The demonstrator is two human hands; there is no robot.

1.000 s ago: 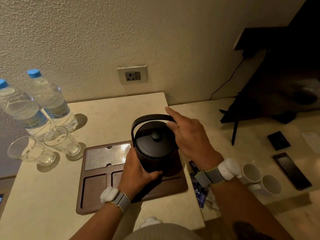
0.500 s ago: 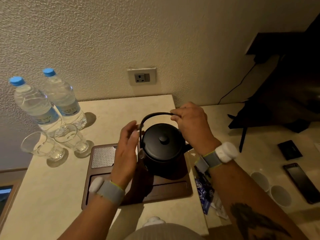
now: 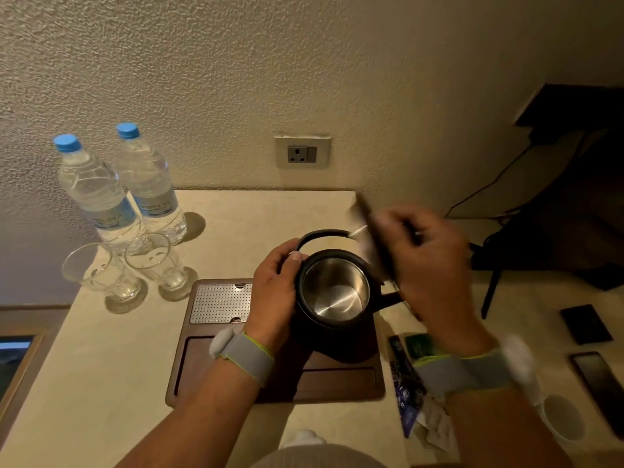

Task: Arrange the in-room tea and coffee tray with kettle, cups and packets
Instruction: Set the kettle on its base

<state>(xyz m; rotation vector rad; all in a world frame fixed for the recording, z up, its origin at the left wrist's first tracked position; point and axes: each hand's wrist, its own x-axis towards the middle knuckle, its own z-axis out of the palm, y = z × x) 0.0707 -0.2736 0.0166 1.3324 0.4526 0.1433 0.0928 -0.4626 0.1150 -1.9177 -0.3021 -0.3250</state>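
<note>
- The black kettle [image 3: 334,295] stands upright on the right rear part of the brown tray [image 3: 209,366], its top open so the shiny steel inside shows; its hoop handle [image 3: 320,234] arches over the far side.
- The left hand [image 3: 275,292] is cupped against the kettle's left wall, thumb up at the rim near the foot of the handle, fingers curled round the body.
- The right hand [image 3: 429,261] is raised just right of and above the kettle, closed on a dark flat thing, seemingly the lid [image 3: 371,231], tilted on edge; blur hides the details.
- Both wrists carry grey bands with white pods.
- The tray has a perforated metal grille [image 3: 221,304] in its left rear corner and a long shallow recess along the near side.
- The tray lies on a pale bench [image 3: 101,383]; packets [image 3: 405,376], blue and green, lie just right of it, their print too small to read.
- A white cup [image 3: 564,417] shows at lower right, with two dark flat devices nearby.
- Two empty glasses [image 3: 135,268] stand left of the tray, and behind them two water bottles [image 3: 114,194] with blue caps and blue labels whose writing is unreadable.
- A wall socket [image 3: 302,153] sits above the bench.
</note>
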